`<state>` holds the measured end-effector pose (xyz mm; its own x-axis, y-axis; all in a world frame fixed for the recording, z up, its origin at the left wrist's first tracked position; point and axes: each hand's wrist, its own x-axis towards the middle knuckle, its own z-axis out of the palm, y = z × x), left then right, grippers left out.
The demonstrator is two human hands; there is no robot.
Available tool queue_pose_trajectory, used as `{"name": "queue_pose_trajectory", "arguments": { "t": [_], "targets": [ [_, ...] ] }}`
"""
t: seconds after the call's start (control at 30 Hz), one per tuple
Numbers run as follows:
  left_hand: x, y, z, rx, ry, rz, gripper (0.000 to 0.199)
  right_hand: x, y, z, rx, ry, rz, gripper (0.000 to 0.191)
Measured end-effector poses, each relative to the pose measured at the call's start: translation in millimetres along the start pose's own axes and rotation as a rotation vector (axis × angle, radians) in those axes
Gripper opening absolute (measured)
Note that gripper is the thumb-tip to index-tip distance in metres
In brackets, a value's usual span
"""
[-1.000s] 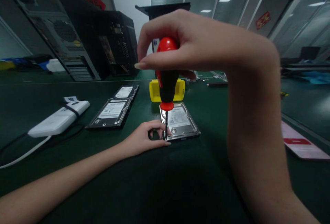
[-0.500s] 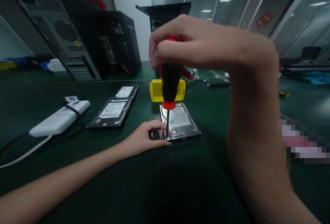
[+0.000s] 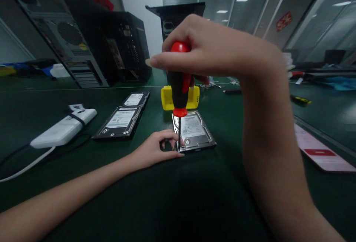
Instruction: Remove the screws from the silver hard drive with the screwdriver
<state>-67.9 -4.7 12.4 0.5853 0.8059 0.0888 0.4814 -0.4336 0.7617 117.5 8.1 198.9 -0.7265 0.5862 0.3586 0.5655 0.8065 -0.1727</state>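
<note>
A silver hard drive (image 3: 196, 128) lies label up on the green table. My left hand (image 3: 158, 146) rests at its near left corner, thumb and fingers closed around that corner. My right hand (image 3: 191, 51) is wrapped round the red and black handle of a screwdriver (image 3: 179, 93), its thumb stretched out to the left. Upright, the screwdriver's shaft comes down to the drive's near left corner, between my left fingers. Whether the tip sits in a screw is too small to tell. Just behind the drive stands a yellow tray (image 3: 167, 99).
Two more hard drives (image 3: 120, 119) lie to the left, beside a white power strip (image 3: 59, 128) with cables. Computer cases (image 3: 125, 49) stand at the back. On the right lie a phone-like pink-screened slab (image 3: 319, 152) and a yellow-black tool (image 3: 300, 100).
My right hand has turned on the screwdriver: the thumb now points out left and the handle's red top shows. My left hand and the hard drive have stayed put.
</note>
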Motion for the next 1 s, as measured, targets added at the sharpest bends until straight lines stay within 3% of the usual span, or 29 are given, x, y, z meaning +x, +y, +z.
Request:
{"name": "queue_pose_trajectory", "arguments": {
  "t": [0.23, 0.5, 0.83, 1.0],
  "targets": [
    [0.1, -0.1, 0.0, 0.000, 0.005, -0.001, 0.027, -0.9, 4.8, -2.0, 0.066, -0.063, 0.094, 0.051],
    [-0.8, 0.2, -0.2, 0.013, 0.004, -0.002, 0.026, -0.4, 5.2, -3.4, 0.078, -0.105, 0.014, 0.024],
    [-1.2, -0.4, -0.2, -0.025, 0.003, 0.000, 0.027, -5.7, 2.8, -1.8, 0.091, 0.002, -0.059, 0.041],
    [-1.8, 0.2, -0.2, -0.020, 0.002, -0.003, 0.027, -5.5, 1.6, -0.4, 0.141, -0.029, -0.021, 0.047]
  ]
}}
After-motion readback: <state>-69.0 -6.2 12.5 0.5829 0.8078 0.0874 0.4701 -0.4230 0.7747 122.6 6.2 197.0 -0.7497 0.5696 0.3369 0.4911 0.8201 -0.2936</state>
